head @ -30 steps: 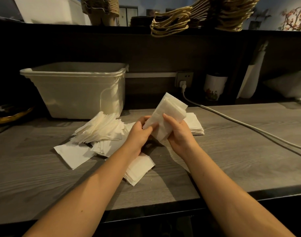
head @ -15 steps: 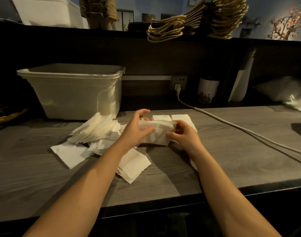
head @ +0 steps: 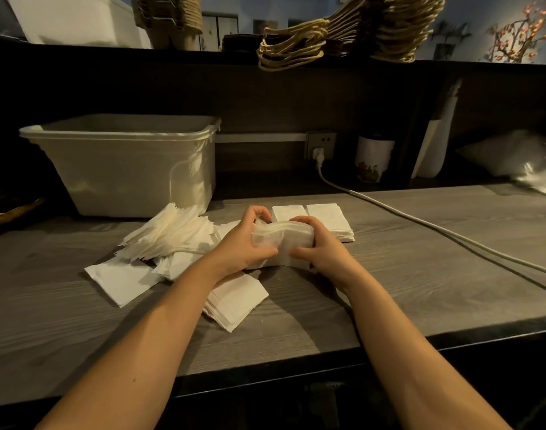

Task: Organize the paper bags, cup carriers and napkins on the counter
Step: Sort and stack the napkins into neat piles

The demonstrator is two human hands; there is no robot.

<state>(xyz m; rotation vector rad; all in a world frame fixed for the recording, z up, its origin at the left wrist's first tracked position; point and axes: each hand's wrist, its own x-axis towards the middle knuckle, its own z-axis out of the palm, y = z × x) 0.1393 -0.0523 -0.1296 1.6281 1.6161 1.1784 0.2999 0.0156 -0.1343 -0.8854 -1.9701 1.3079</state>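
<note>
Both hands hold one thick bundle of white napkins [head: 284, 240] edge-down on the grey counter [head: 420, 274]. My left hand [head: 243, 243] grips its left end and my right hand [head: 319, 246] grips its right end, fingers curled over the top. Just behind lie two neat napkin stacks [head: 324, 217] side by side. A loose, fanned heap of napkins [head: 169, 234] spreads to the left, and a small stack [head: 234, 301] lies under my left forearm. Paper bags with rope handles [head: 343, 35] and stacked cup carriers [head: 167, 20] sit on the upper shelf.
A large white plastic tub [head: 122, 162] stands at the back left. A white cable [head: 436, 234] runs from a wall socket [head: 321, 145] across the counter's right side. A printed cup [head: 374, 158] and a silvery bag [head: 535, 175] sit at the back right.
The bundle, held up and tilted a second ago, has come down onto the counter. Both hands now clasp it from the ends, squared up in front of the two neat stacks.
</note>
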